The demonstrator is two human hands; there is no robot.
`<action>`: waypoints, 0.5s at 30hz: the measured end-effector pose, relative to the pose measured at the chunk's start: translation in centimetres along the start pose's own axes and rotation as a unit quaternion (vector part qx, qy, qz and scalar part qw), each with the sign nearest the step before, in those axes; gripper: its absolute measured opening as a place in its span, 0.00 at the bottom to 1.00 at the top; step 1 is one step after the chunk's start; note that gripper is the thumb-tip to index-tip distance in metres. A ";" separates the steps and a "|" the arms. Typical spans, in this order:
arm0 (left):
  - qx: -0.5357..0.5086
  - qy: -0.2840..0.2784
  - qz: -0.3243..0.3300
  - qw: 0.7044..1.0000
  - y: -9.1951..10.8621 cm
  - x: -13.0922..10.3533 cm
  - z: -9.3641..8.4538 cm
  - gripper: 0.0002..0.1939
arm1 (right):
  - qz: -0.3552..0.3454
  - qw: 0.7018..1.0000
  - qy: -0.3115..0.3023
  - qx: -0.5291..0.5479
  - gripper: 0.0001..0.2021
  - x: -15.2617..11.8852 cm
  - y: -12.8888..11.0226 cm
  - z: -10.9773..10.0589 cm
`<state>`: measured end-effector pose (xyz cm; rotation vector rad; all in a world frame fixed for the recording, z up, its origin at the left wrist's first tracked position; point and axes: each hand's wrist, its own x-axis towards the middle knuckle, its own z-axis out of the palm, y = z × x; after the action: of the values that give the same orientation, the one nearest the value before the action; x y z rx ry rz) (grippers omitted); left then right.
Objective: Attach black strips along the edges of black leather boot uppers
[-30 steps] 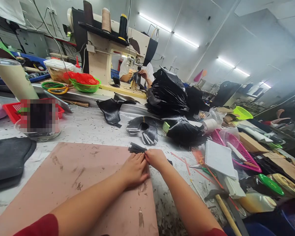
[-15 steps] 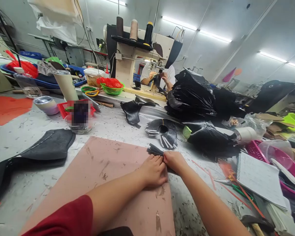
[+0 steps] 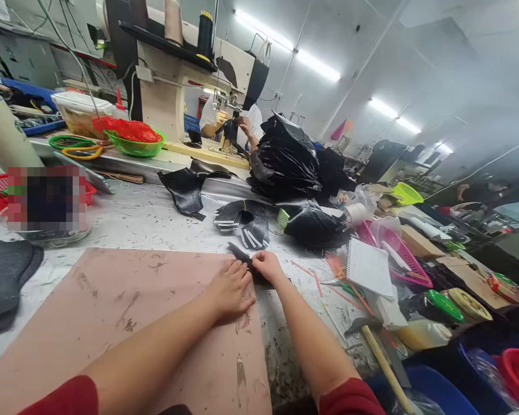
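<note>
I judge work on the black piece [image 3: 239, 252], at the far right corner of the pink board [image 3: 155, 300], under way, my left hand [image 3: 231, 291] nearly flat against it, my right hand [image 3: 267, 267] pinching it closed; how much remains, I cannot tell.
</note>
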<state>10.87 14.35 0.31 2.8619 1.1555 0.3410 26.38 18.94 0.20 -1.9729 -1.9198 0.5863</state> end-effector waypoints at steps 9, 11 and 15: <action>0.010 -0.014 0.018 1.000 -0.3 0.7 -0.7 0.26 | -0.043 0.996 0.056 -0.057 0.07 0.5 0.5 -3.6; 0.008 -0.012 0.019 1.000 -0.4 0.7 -0.8 0.26 | -0.075 0.995 0.014 -0.059 0.05 0.4 0.4 -3.6; 0.001 -0.008 0.017 1.000 -0.6 0.6 -0.5 0.28 | -0.124 0.988 -0.041 -0.082 0.05 -0.4 -0.2 -2.7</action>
<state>10.76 15.14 0.88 2.8830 1.1059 0.3195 27.55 18.70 2.66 -1.7865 -2.2860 0.4590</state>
